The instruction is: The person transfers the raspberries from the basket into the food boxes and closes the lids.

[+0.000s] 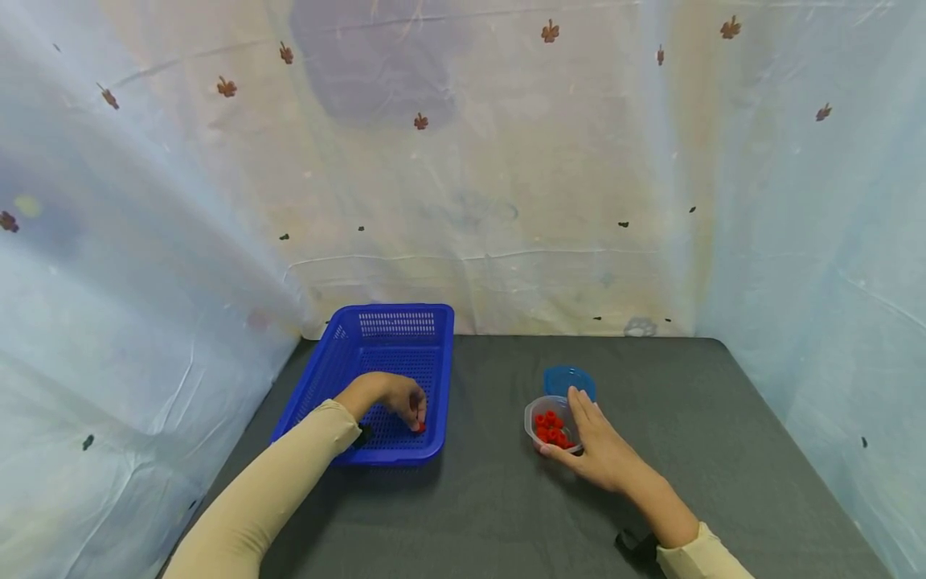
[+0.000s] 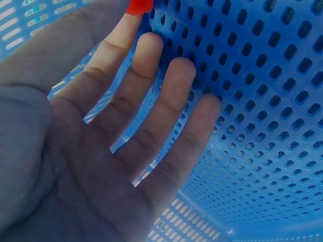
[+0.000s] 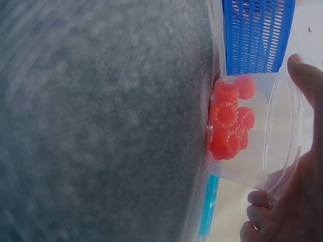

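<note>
Inside the blue plastic basket (image 1: 447, 378), my left hand (image 1: 402, 398) reaches down near the right wall. Its thumb and index finger pinch a red raspberry (image 2: 140, 6), mostly cut off at the top of the left wrist view. The other fingers hang beside the perforated basket surface. My right hand (image 1: 606, 452) holds a clear plastic tub (image 3: 260, 121) by its rim, thumb on one side and fingers on the other. Several red raspberries (image 1: 552, 432) lie at the bottom of the tub, which sits upright on the table.
A round blue lid (image 1: 567, 379) lies on the dark grey table (image 1: 492, 507) just behind the tub. Bare tabletop separates basket and tub. Pale patterned sheeting (image 1: 492, 177) hangs behind the table and along both sides.
</note>
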Motion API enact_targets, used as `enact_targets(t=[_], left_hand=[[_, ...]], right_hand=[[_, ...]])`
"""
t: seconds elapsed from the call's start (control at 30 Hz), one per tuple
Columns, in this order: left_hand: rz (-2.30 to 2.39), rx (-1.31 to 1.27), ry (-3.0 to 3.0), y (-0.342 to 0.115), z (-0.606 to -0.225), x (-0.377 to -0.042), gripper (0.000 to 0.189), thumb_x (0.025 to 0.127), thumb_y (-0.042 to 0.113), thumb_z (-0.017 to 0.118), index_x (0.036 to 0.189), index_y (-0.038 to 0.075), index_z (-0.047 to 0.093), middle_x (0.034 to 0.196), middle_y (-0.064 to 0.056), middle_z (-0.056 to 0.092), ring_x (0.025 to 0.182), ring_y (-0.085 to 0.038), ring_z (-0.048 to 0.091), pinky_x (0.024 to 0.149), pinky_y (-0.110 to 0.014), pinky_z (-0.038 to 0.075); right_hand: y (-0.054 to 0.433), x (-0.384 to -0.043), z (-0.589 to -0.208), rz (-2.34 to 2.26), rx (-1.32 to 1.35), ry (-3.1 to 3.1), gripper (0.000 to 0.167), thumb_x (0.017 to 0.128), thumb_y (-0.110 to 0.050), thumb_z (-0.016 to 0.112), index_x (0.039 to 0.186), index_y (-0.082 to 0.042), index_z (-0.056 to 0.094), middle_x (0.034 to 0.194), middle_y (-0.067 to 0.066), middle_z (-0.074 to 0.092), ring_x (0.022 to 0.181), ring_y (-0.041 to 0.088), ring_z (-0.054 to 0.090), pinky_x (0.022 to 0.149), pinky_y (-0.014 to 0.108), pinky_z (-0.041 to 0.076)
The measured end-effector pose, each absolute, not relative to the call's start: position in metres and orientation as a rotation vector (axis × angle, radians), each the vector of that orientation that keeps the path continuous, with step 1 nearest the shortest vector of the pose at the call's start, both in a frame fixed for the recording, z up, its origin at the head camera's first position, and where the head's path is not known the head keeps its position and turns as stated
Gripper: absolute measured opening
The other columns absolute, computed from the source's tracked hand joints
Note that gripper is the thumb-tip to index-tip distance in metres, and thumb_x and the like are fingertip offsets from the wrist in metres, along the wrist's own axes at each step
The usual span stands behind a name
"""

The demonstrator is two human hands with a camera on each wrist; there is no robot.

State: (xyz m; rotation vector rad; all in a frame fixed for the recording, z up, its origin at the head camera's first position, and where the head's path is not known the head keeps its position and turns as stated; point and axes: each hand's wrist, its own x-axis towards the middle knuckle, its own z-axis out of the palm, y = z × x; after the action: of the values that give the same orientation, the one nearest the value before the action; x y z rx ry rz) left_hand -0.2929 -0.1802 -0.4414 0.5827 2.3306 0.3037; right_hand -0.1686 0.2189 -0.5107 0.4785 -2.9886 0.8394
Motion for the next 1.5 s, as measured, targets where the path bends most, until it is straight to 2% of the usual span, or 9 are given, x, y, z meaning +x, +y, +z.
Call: enact_targets(t=[0.43, 0.97, 1.27, 1.5], left_hand=[[0.313, 0.563, 2.33, -0.1808, -0.442, -0.2928, 0.009, 0.096, 0.016, 0.083, 0.094, 0.017, 0.074, 0.095, 0.002, 0.07, 0.092, -0.016, 0.063, 0.091, -0.041, 0.055], [0.32, 0.6, 2.364, -0.183, -0.4408, -0.2926, 0.01, 0.096, 0.015, 0.081, 0.093, 0.016, 0.072, 0.093, 0.003, 0.069, 0.089, -0.015, 0.062, 0.084, -0.035, 0.051], [0.352, 0.666, 2.424, -0.1854, -0.4371, -0.2905, 0.009, 0.096, 0.013, 0.079, 0.095, 0.016, 0.071, 0.096, 0.002, 0.068, 0.09, -0.016, 0.061, 0.082, -0.037, 0.052], [0.393, 0.706, 2.449, -0.1869, -0.4326, -0.2894, 0.009, 0.095, 0.009, 0.077, 0.097, 0.014, 0.069, 0.096, 0.001, 0.067, 0.088, -0.017, 0.061, 0.079, -0.035, 0.052]], right_hand=[[0.219, -0.1688, -0.5103, 0.839, 0.491, -2.979, 0.121, 0.094, -0.077, 0.063, 0.17, 0.003, 0.013, 0.176, 0.026, 0.013, 0.162, 0.048, 0.014, 0.125, 0.066, 0.02], [0.2186, -0.1685, -0.5101, 0.837, 0.501, -2.973, 0.12, 0.095, -0.076, 0.065, 0.169, 0.004, 0.014, 0.176, 0.026, 0.015, 0.162, 0.048, 0.015, 0.126, 0.065, 0.02], [0.2183, -0.1682, -0.511, 0.842, 0.52, -2.96, 0.118, 0.096, -0.071, 0.067, 0.168, 0.006, 0.015, 0.176, 0.027, 0.016, 0.162, 0.048, 0.015, 0.126, 0.065, 0.02], [0.2191, -0.1682, -0.5113, 0.83, 0.502, -2.972, 0.12, 0.095, -0.076, 0.064, 0.169, 0.004, 0.014, 0.176, 0.026, 0.014, 0.162, 0.048, 0.015, 0.126, 0.065, 0.021]])
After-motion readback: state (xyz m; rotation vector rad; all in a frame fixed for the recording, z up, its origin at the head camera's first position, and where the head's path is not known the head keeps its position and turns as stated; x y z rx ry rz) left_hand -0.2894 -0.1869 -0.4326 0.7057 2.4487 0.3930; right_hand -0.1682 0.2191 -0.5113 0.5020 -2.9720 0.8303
